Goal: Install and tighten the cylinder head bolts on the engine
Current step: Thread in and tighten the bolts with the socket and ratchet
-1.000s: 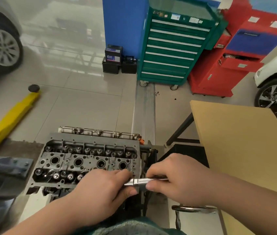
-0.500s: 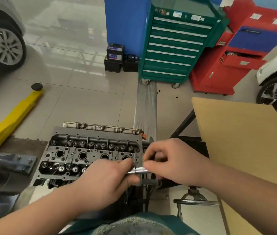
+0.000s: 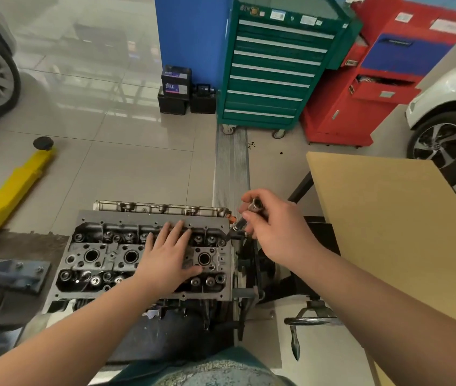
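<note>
While two hands work, one cylinder head [image 3: 148, 254], one socket tool [image 3: 246, 218]

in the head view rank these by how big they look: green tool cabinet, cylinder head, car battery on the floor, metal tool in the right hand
1-2. green tool cabinet and cylinder head: alike, head nearer, unranked
3. car battery
4. metal tool in right hand

the left hand [image 3: 165, 257] lies flat over the middle of the cylinder head [image 3: 104, 257]; the holes toward its left edge are uncovered.

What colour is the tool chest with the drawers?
Green tool chest, with silver drawer handles; head view.
</note>
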### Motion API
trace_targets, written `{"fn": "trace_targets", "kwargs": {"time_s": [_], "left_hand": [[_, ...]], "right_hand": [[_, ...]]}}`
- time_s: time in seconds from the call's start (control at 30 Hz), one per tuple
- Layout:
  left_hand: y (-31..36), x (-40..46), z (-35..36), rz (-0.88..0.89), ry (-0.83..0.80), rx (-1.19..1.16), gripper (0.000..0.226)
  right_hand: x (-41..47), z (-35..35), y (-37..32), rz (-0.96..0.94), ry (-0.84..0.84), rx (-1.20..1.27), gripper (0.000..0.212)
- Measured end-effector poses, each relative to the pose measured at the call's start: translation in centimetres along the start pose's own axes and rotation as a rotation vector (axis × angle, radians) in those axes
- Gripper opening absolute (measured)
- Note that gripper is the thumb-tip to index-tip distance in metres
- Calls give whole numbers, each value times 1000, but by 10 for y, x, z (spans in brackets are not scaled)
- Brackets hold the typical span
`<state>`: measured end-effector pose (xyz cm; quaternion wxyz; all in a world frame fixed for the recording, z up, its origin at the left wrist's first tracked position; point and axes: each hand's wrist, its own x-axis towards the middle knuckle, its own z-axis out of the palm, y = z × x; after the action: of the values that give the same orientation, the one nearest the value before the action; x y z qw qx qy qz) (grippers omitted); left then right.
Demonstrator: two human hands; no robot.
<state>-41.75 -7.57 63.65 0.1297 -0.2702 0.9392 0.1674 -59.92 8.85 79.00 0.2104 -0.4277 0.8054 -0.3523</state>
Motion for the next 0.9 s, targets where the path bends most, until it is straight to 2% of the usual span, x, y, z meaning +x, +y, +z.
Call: {"fn": "trace_targets", "kwargs": {"time_s": [0.13,0.4,0.6,0.67,0.73,0.8,0.9], "left_hand": [[-9,0,18,-2,-14,50,99],[-11,2,20,11,-51,44,97],[-12,3,19,5,-53,23,96],[-5,-1,16,14,-5,-8,93],[11,-3,9,148,174,-81,84],[30,4,0,288,317,-278,68],[53,22,-17,220,235,-651,51]], "right_hand": [[-1,7,11,14,18,-13,35],[8,12,8,26,25,36,31],[13,17,9,7,-4,-114,34],[16,16,7,0,-14,-147,36],[19,17,5,-11,-15,-168,36],[20,19,3,-24,20,-210,35],[14,25,-3,-65,91,-272,44]]}}
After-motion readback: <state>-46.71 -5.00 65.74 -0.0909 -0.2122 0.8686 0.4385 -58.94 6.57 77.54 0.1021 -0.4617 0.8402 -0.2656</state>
